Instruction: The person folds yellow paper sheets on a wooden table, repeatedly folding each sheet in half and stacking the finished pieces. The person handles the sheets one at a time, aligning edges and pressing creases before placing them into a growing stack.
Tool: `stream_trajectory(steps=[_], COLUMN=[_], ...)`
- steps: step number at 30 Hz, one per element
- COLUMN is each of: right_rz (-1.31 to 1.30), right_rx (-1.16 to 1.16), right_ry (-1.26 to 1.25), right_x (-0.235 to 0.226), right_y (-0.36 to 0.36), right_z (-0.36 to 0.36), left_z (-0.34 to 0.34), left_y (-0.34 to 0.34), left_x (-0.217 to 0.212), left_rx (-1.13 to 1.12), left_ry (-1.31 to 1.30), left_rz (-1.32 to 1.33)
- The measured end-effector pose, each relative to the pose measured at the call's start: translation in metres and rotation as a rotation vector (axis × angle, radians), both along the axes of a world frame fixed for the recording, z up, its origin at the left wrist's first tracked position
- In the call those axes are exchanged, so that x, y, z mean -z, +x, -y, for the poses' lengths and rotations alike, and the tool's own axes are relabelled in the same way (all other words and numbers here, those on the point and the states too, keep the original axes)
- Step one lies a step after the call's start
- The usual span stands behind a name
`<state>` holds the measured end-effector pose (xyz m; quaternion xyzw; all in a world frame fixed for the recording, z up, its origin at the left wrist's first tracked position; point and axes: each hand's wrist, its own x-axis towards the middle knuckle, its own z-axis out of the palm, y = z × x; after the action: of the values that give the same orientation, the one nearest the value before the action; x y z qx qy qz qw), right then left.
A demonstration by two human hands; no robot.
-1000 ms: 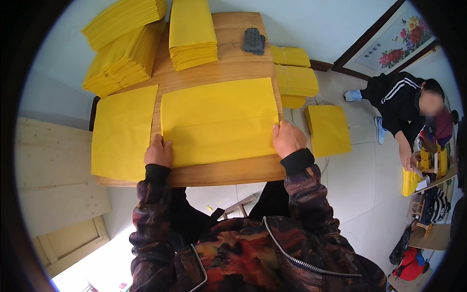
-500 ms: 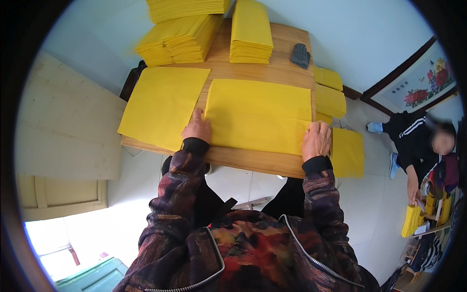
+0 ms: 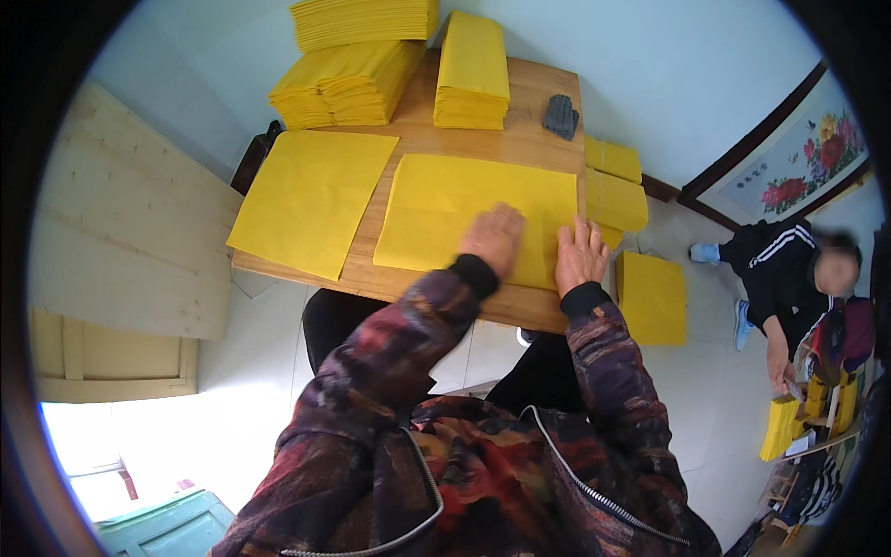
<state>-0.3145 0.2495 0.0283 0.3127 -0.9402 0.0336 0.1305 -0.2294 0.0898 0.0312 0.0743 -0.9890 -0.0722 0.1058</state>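
Note:
A folded yellow sheet [image 3: 445,209], which looks like paper, lies in front of me along the table's near side. My left hand [image 3: 495,241] rests flat on its right half, slightly blurred, with the fingers stretched out. At the sheet's right edge, my right hand [image 3: 582,255] presses down with fingers extended and somewhat apart. Neither hand grips anything. A second yellow sheet or stack [image 3: 316,200] lies to the left, its near edge by the table's front.
The wooden table [image 3: 538,88] carries yellow stacks [image 3: 348,84] at its back and a grey knitted item [image 3: 561,117]. More yellow bundles [image 3: 617,200] stand beyond its right side. At far right a person in black [image 3: 780,269] handles yellow sheets. A pale board [image 3: 130,204] leans at left.
My left hand has moved right, from the sheet's left edge onto its right half. The near flap now lies folded flat. My right hand stays by the right edge, fingers straighter.

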Motion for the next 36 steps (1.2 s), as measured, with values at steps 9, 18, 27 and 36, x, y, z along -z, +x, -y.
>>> stream_trajectory(steps=[9, 18, 27, 36], right_rz=[-0.001, 0.173, 0.285, 0.358], right_rx=[-0.072, -0.499, -0.347, -0.157], right_ry=[-0.036, -0.367, -0.135, -0.113], right_x=[0.005, 0.008, 0.016, 0.007], right_y=[-0.006, 0.097, 0.047, 0.019], right_z=[-0.009, 0.094, 0.04, -0.015], left_z=[0.061, 0.077, 0.077, 0.079], left_y=[0.07, 0.081, 0.085, 0.085], left_x=[0.023, 0.025, 0.021, 0.023], left_rx=[-0.356, -0.421, -0.418, -0.41], left_ry=[0.061, 0.033, 0.02, 0.06], left_rz=[0.052, 0.166, 0.183, 0.146])
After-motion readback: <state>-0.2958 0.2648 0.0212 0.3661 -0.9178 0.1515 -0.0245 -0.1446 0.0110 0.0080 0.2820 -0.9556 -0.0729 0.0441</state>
